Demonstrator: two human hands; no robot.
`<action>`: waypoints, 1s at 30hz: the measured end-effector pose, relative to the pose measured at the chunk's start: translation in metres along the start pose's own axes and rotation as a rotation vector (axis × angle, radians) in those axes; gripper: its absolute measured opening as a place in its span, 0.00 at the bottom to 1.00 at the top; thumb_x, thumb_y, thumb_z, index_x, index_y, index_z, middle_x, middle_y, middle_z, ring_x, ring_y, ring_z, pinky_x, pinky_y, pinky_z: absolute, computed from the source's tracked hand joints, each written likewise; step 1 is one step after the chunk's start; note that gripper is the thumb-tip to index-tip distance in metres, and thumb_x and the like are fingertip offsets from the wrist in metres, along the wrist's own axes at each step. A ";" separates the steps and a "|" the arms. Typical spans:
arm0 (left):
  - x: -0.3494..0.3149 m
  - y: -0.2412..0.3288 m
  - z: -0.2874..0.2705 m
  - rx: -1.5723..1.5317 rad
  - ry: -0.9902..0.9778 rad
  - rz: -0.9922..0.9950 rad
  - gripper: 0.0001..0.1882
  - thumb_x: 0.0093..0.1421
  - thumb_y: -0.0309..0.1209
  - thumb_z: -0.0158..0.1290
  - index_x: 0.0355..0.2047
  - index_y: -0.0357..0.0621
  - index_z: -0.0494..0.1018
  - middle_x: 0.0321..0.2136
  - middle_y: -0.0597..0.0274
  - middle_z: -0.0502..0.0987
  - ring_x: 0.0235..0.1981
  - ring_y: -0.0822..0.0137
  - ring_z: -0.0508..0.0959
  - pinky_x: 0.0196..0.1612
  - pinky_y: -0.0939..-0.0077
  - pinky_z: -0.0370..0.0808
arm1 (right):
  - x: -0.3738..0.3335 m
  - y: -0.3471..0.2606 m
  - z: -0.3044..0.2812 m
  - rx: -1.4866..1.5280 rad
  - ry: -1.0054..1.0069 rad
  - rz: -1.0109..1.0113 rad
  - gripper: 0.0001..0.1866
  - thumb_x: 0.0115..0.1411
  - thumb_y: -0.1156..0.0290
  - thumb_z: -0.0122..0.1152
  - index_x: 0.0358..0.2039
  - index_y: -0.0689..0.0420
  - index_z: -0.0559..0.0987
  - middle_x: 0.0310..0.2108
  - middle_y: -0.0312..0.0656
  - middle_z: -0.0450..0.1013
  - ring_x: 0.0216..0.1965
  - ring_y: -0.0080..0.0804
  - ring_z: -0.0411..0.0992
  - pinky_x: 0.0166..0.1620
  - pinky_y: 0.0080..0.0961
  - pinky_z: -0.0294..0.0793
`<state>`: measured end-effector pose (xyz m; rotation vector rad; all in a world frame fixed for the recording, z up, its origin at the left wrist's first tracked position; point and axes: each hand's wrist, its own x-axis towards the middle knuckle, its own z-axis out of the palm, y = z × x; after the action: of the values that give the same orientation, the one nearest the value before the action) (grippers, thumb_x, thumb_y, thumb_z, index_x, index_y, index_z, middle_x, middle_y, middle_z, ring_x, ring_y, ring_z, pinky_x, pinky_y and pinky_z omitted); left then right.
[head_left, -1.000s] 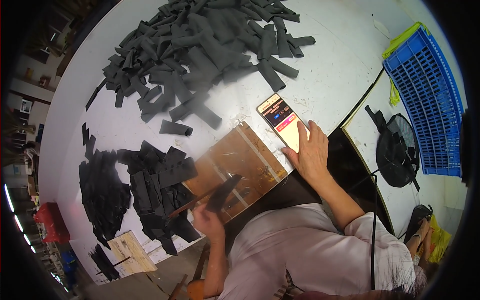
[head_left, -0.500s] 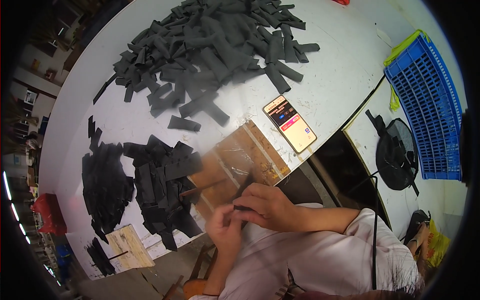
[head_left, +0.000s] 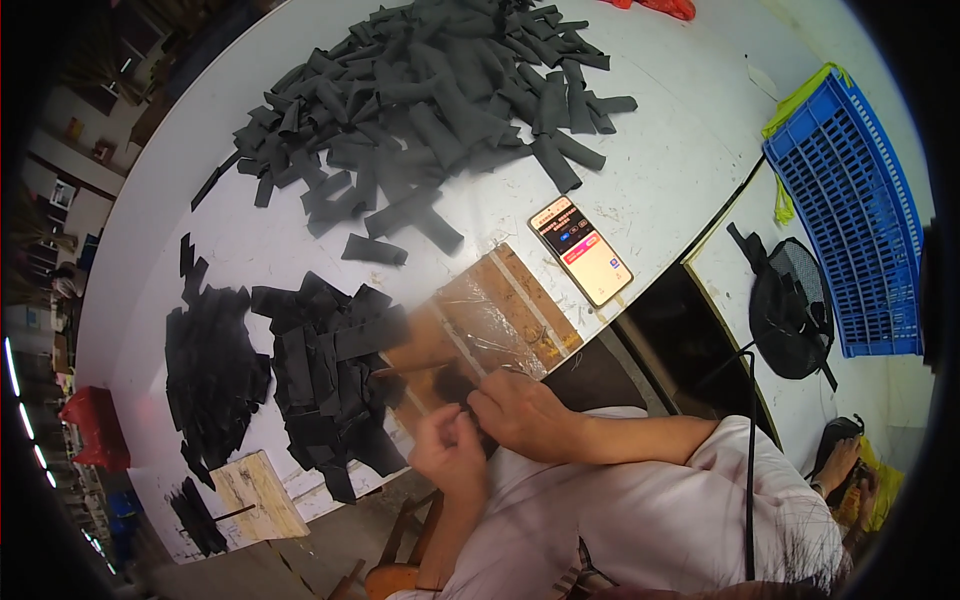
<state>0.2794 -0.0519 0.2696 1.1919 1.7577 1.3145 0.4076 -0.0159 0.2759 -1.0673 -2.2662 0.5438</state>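
Note:
Close together at the table's near edge, my two hands work with a small black fabric piece [head_left: 458,387], partly hidden and blurred. My right hand [head_left: 525,412] is closed, its fingers curled over the dark cloth. The fingers of my left hand [head_left: 447,450] are pinched together just beside it, apparently at the fabric's end. Under and beyond them lies a brown wooden board [head_left: 490,310] with pale strips and clear film. A thin brown rod [head_left: 415,370] juts over its left side. Left of the board is a heap of flat black fabric pieces [head_left: 335,350].
A large mound of dark grey fabric tubes [head_left: 440,110] covers the far table. Another black heap [head_left: 215,370] lies left, near a small wooden block [head_left: 262,495]. A lit phone [head_left: 582,250] is right of the board. Further right are a blue crate [head_left: 850,215] and another person's hand [head_left: 842,462].
My right hand has turned and shifted slightly left, its fingers curling lower. The dark piece between my hands has moved to their far side. My left hand stays nearly in place.

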 end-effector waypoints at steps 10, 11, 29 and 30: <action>0.022 0.000 -0.023 -0.956 -0.443 -0.652 0.16 0.51 0.17 0.52 0.41 0.41 0.66 0.31 0.62 0.72 0.18 0.84 0.65 0.17 0.92 0.61 | 0.014 0.011 -0.005 0.952 -0.096 0.691 0.04 0.49 0.78 0.61 0.28 0.62 0.78 0.20 0.33 0.69 0.21 0.15 0.64 0.22 0.15 0.62; 0.019 0.001 -0.020 -0.677 -0.403 -0.510 0.16 0.51 0.16 0.51 0.41 0.39 0.66 0.30 0.63 0.73 0.20 0.84 0.66 0.19 0.91 0.62 | 0.013 0.015 -0.009 1.296 -0.154 0.978 0.05 0.48 0.80 0.60 0.28 0.61 0.77 0.20 0.34 0.69 0.19 0.18 0.64 0.21 0.15 0.62; 0.006 -0.004 0.002 -0.061 0.049 0.080 0.07 0.54 0.19 0.51 0.35 0.34 0.71 0.21 0.63 0.74 0.17 0.83 0.67 0.19 0.83 0.64 | 0.019 0.004 0.005 1.433 -0.124 0.763 0.08 0.56 0.68 0.59 0.24 0.57 0.72 0.18 0.30 0.65 0.17 0.15 0.61 0.20 0.12 0.60; 0.006 -0.006 0.002 -0.088 0.030 0.043 0.07 0.54 0.19 0.50 0.35 0.33 0.71 0.21 0.63 0.74 0.17 0.82 0.67 0.18 0.83 0.64 | 0.018 0.006 0.007 1.409 -0.130 0.720 0.09 0.56 0.68 0.59 0.24 0.57 0.72 0.18 0.30 0.65 0.17 0.15 0.60 0.20 0.11 0.60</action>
<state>0.2774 -0.0466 0.2635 1.1724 1.6860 1.4267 0.3968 0.0013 0.2732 -0.9423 -0.9207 2.0696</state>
